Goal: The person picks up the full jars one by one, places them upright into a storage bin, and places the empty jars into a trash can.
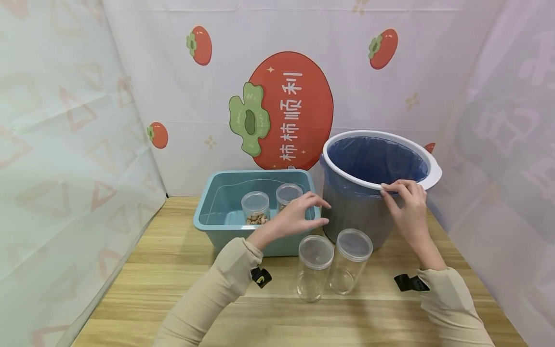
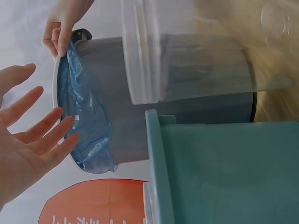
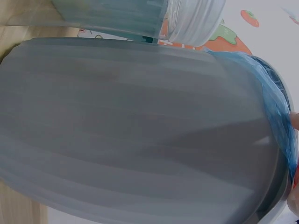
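My right hand [image 1: 409, 209] pinches the white rim ring [image 1: 435, 172] of a grey trash can [image 1: 355, 214], with its fingers over the top at the front. A blue plastic bag [image 1: 368, 156] lines the can and folds out under the ring, as the left wrist view also shows. My left hand [image 1: 295, 217] hangs in the air left of the can, above the front edge of a teal plastic bin [image 1: 243, 236]. Its fingers are spread and hold nothing, seen palm-side in the left wrist view. In the right wrist view only fingertips [image 3: 294, 120] show at the rim.
Two clear lidded jars [image 1: 313, 274] [image 1: 350, 262] stand on the wooden table [image 1: 173, 289] before the can. Inside the bin are two more lidded jars [image 1: 256, 205] [image 1: 287, 193]; the left one holds brown nuts. A printed cloth [image 1: 173, 86] hangs behind and along both sides.
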`<move>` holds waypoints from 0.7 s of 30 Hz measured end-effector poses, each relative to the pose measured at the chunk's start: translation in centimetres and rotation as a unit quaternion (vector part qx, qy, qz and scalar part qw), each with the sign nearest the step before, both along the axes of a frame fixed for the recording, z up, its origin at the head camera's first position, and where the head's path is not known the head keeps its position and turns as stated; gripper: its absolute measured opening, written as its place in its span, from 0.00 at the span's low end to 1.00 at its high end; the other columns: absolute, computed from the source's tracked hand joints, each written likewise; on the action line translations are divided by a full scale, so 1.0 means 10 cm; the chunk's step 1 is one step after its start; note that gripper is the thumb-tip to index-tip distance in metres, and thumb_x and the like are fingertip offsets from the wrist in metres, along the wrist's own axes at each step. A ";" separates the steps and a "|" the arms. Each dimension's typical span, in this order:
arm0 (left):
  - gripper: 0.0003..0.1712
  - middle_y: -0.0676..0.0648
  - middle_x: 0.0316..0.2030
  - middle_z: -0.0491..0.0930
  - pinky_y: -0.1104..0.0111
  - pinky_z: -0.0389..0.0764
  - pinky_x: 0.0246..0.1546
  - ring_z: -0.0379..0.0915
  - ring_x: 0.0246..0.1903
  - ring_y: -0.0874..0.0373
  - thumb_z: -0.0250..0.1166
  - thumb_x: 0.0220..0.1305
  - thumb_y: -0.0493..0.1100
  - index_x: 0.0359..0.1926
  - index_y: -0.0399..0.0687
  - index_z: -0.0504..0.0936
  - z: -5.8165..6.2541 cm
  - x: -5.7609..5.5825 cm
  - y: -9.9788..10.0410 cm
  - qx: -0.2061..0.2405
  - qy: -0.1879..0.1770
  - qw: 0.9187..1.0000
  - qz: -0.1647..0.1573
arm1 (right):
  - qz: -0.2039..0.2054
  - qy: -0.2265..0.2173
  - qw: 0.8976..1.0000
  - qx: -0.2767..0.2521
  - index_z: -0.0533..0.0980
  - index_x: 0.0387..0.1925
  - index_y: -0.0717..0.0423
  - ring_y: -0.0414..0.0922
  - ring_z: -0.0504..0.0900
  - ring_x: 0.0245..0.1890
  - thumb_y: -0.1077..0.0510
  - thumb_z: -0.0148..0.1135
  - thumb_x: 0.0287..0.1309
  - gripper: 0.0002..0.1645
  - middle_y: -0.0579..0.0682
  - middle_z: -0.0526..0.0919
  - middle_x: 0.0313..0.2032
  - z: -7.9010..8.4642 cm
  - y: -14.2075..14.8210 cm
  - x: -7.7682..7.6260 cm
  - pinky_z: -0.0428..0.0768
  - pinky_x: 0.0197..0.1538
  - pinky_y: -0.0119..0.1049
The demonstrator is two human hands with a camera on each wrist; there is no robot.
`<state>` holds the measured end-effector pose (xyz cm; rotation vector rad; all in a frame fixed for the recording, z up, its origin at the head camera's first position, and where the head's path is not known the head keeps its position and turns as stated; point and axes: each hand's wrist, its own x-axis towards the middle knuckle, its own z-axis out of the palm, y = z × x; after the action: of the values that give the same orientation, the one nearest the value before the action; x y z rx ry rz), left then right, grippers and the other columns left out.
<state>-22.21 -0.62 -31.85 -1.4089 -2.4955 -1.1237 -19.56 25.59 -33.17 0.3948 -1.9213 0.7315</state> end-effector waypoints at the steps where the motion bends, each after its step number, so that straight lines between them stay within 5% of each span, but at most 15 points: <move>1: 0.18 0.46 0.45 0.72 0.69 0.70 0.46 0.68 0.46 0.56 0.63 0.54 0.43 0.46 0.44 0.76 -0.02 0.02 -0.01 0.000 -0.003 1.000 -0.003 | 0.000 0.001 1.000 0.001 0.78 0.29 0.68 0.59 0.68 0.36 0.77 0.66 0.34 0.14 0.64 0.73 0.32 0.00 0.00 0.00 0.57 0.45 0.48; 8: 0.17 0.46 0.45 0.70 0.62 0.70 0.49 0.68 0.48 0.51 0.63 0.55 0.43 0.46 0.44 0.75 -0.16 0.10 -0.05 0.006 -0.020 1.000 -0.018 | 0.002 0.003 1.000 -0.001 0.78 0.29 0.67 0.58 0.68 0.36 0.78 0.66 0.34 0.14 0.63 0.73 0.31 0.00 0.01 0.00 0.57 0.46 0.48; 21: 0.17 0.48 0.48 0.68 0.69 0.67 0.50 0.65 0.50 0.57 0.63 0.55 0.44 0.46 0.46 0.76 -0.41 0.30 -0.11 -0.006 0.015 1.000 -0.016 | 0.002 0.007 1.000 -0.001 0.78 0.29 0.67 0.58 0.68 0.37 0.77 0.66 0.34 0.14 0.63 0.73 0.31 -0.02 0.00 -0.01 0.57 0.46 0.48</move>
<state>-19.18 -1.72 -35.95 -1.4618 -2.4719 -1.0855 -19.70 25.63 -33.35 0.4002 -1.9077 0.7318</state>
